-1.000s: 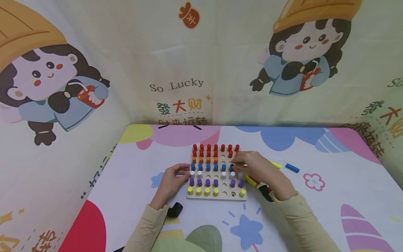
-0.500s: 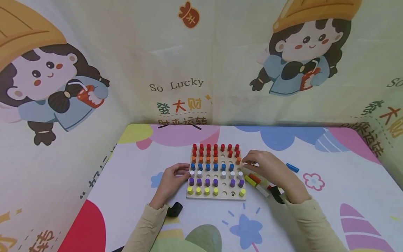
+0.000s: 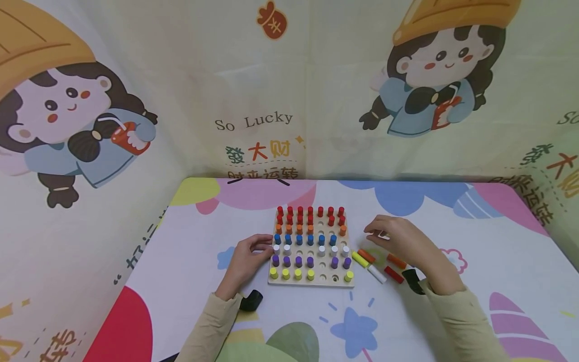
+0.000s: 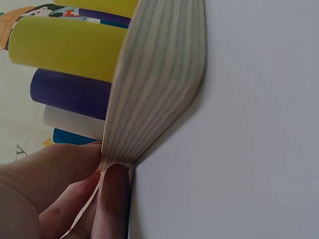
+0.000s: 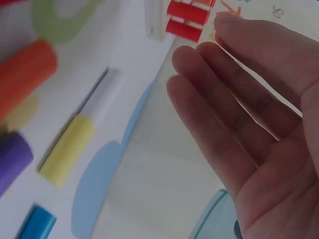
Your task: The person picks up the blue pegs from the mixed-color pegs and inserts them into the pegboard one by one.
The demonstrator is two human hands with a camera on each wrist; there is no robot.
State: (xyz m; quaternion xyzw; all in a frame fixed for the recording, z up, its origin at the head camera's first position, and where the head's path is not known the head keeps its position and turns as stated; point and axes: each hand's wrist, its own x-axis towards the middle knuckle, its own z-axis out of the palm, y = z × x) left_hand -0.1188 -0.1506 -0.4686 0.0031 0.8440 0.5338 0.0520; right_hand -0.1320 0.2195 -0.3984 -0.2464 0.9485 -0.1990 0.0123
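Note:
A wooden pegboard (image 3: 312, 285) lies on the table with rows of coloured pegs upright in it: red, orange, blue, white, purple and yellow. Several holes are bare. My left hand (image 3: 246, 259) holds the board's left edge; the left wrist view shows its thumb and a finger pinching the edge beside a blue peg (image 4: 75, 136). My right hand (image 3: 402, 241) hovers right of the board, its fingers loosely extended and nothing between them. An orange peg (image 3: 343, 231) stands at the right end of its row.
Loose pegs lie right of the board: a yellow peg (image 3: 360, 259), an orange peg (image 3: 366, 256), a white peg (image 3: 377, 274), a red peg (image 3: 394, 274) and another orange peg (image 3: 397, 261). The right wrist view also shows purple (image 5: 12, 154) and blue (image 5: 37, 224) pegs.
My right hand has moved right, away from the board, uncovering the orange peg at its row's right end and some loose pegs. My left hand stays at the board's edge.

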